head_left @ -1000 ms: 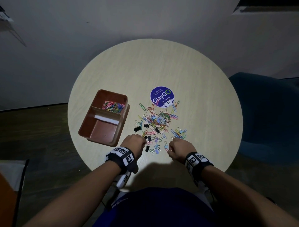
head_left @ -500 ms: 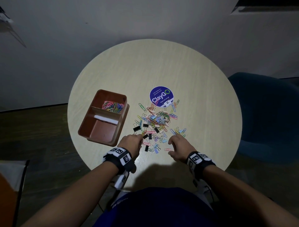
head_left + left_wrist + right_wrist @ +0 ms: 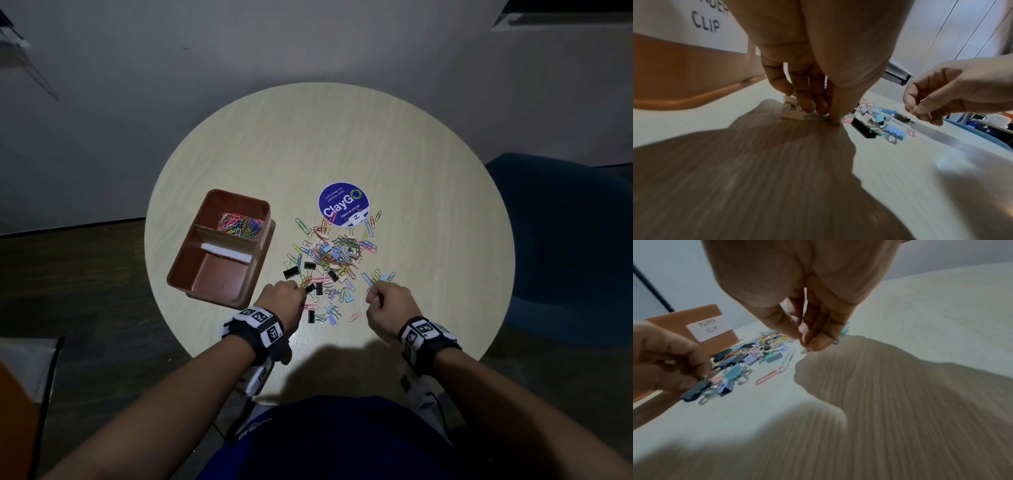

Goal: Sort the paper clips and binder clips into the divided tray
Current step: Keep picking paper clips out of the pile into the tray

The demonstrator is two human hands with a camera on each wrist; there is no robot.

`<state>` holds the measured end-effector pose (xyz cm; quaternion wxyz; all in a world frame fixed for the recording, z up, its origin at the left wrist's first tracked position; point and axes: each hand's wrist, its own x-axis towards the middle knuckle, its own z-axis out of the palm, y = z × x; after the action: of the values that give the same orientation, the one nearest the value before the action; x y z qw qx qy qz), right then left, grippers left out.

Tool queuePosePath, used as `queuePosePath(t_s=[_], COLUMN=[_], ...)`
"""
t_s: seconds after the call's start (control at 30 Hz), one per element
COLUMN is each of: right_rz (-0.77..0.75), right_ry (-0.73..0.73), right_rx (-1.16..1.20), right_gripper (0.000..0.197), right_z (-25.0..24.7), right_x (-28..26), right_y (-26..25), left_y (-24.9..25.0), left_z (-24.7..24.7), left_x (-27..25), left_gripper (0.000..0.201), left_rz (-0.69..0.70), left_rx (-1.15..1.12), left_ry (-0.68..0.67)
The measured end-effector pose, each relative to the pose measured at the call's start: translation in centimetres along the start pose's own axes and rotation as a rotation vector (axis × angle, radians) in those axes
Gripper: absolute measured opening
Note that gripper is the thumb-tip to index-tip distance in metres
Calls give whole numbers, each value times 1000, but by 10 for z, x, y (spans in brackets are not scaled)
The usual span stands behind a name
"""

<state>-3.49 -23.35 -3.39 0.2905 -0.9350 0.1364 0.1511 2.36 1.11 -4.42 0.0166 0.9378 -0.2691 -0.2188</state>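
A mixed pile of coloured paper clips and binder clips point(image 3: 332, 257) lies mid-table. Left of it stands the brown divided tray point(image 3: 178, 270); its far compartment holds paper clips point(image 3: 239, 224). My left hand point(image 3: 284, 294) is at the pile's near-left edge, thumb and fingers point(image 3: 828, 113) pinched on a small paper clip against the tabletop. A pale binder clip point(image 3: 792, 112) and a black binder clip point(image 3: 863, 129) lie on either side of it. My right hand point(image 3: 387, 301) hovers near the blue clips at the pile's right, fingertips point(image 3: 807, 344) pinched on a thin paper clip.
A round purple ClayGo sticker point(image 3: 343, 205) lies beyond the pile. The tray's side carries a white PAPER CLIP label point(image 3: 708, 327). A long pink paper clip point(image 3: 355, 316) lies between my hands. A blue chair point(image 3: 561, 246) stands right of the round table.
My right hand stretched its fingers toward the pink clip, then drew back rightward with the fingers pinched. My left hand edged forward to the pile's left edge.
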Motion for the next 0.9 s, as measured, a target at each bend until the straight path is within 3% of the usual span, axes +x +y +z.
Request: queuePosePath(t_s=[0.1,0.27,0.4,0.57,0.9], right_rz=[88,130,66,106,35], right_ry=[56,-35,-154,-166,-177], right_rx=[-11,-63,-149,-148,-147], right_gripper=[12,21,26,3,13], right_z=[-7,-8,0,8,-1], right_x=[2,-1,6,13,11], right_y=[8,3,-9,-19,-10], left_y=[1,3,5,1,0], left_z=[4,3,0,-2,-1], left_x=[0,2,0,-2,2], left_gripper=[22,18,12,16,15], left_rz=[-7,8,-28,-85,-84], left_rx=[-23,-105,-205,-323,-308], left_ry=[-4,-17,-4,-11,-28])
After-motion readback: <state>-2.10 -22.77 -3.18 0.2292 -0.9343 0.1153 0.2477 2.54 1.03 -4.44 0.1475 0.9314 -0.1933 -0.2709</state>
